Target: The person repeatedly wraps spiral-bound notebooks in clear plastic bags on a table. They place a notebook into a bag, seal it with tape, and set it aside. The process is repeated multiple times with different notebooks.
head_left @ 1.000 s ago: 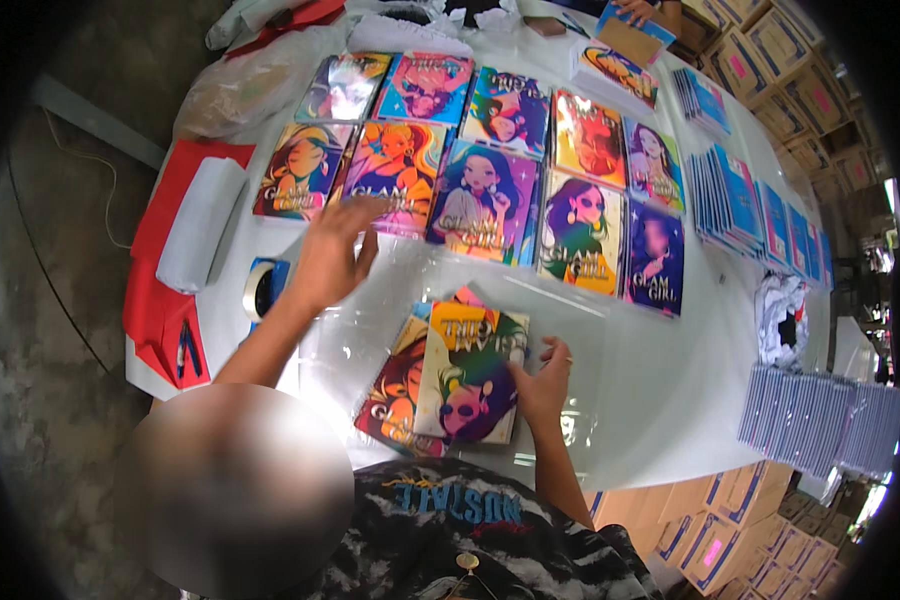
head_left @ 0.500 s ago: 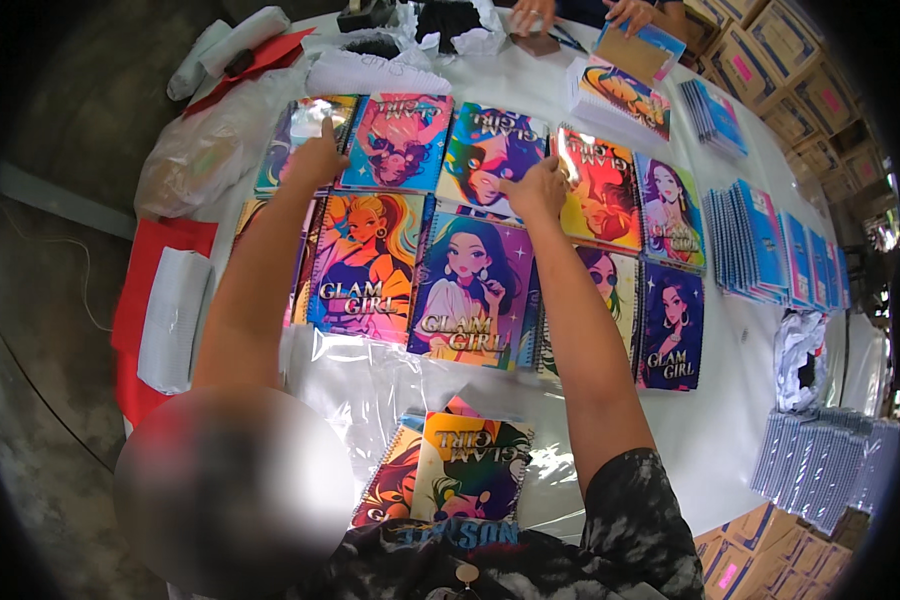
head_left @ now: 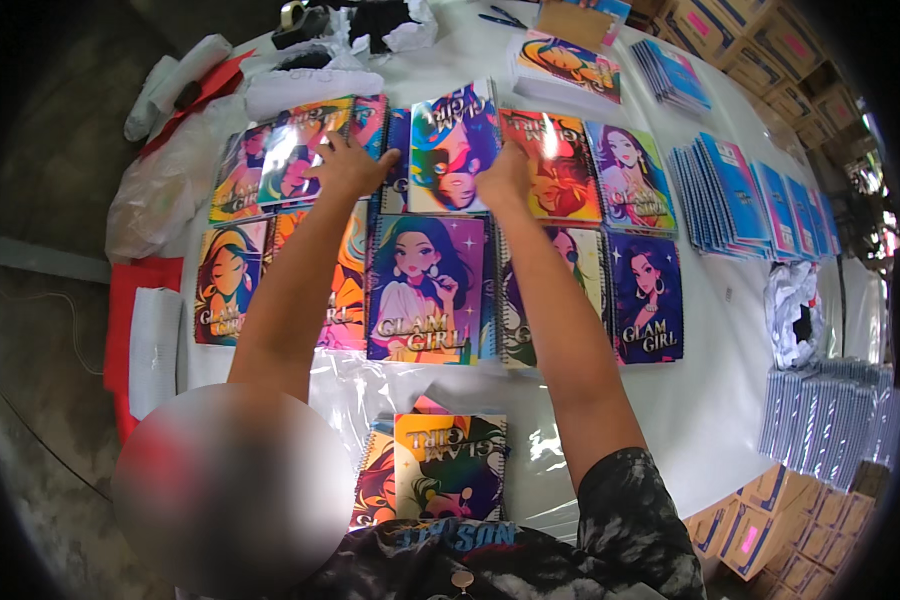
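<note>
Two rows of spiral notebooks with bright cartoon-girl covers lie in front of me. My left hand (head_left: 354, 168) is open, fingers spread, over an orange-and-purple notebook (head_left: 288, 172) that overlaps its neighbours in the far row. My right hand (head_left: 504, 180) has its fingers closed on the right edge of a multicoloured notebook (head_left: 450, 150), which sits slightly askew. Under my forearms run the near-row notebooks, among them a purple one (head_left: 426, 280) and a dark blue one (head_left: 648, 300). Close to my body, a few more notebooks (head_left: 450, 465) are stacked.
Blue notebook stacks (head_left: 730, 190) stand at the right, with wrapped grey bundles (head_left: 815, 415) nearer. Cartons (head_left: 770, 525) rise beyond the table's right side. A plastic bag (head_left: 165, 185) and red sheet (head_left: 120, 340) lie left. Part of another person's hand shows at the far edge.
My left hand has come off the far-left notebook, its fingers now spread; a notebook there overlaps others. The notebook at my right hand has shifted, exposing a dark one beside it. The view has moved right.
</note>
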`<action>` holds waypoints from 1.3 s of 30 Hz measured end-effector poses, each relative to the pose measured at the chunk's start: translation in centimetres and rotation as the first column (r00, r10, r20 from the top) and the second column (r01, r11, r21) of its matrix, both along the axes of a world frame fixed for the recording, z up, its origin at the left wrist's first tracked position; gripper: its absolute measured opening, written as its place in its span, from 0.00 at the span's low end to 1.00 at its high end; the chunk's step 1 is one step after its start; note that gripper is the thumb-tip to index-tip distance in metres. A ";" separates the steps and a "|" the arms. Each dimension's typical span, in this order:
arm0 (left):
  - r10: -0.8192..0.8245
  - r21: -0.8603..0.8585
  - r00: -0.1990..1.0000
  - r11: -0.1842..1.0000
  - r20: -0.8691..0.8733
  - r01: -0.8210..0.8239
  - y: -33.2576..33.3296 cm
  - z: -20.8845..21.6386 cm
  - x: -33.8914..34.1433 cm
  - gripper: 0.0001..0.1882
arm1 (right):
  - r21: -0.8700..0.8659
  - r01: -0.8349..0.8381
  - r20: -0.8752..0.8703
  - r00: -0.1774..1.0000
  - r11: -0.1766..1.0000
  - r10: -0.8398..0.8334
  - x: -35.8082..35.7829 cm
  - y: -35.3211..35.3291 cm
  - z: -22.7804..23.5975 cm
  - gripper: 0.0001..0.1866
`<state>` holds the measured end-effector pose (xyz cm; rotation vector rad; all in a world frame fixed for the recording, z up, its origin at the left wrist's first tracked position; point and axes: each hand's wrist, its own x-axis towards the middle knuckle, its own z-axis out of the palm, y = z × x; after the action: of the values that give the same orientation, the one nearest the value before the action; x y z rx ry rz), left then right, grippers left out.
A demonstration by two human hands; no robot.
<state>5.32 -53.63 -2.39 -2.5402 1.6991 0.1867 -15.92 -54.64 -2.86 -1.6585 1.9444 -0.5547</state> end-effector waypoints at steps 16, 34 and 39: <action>-0.003 0.252 0.996 0.967 -0.094 0.026 -1.4 1.5 1.3 0.38 | 0.261 0.027 -0.160 0.987 0.965 0.015 -7.5 0.4 1.3 0.32; -0.668 -0.836 0.744 0.396 0.020 0.378 24.9 11.6 1.6 0.12 | -0.289 0.269 0.957 0.078 0.919 0.278 -18.8 24.4 13.1 0.19; -0.868 -0.617 0.459 0.469 -0.190 0.632 42.9 5.1 -1.5 0.10 | 0.095 0.053 0.978 -0.189 0.994 -0.084 -17.9 38.2 10.3 0.17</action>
<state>3.80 -10.68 2.73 -1.6186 3.2988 0.4067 -33.78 -16.47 7.39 -0.4241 0.6472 -1.3475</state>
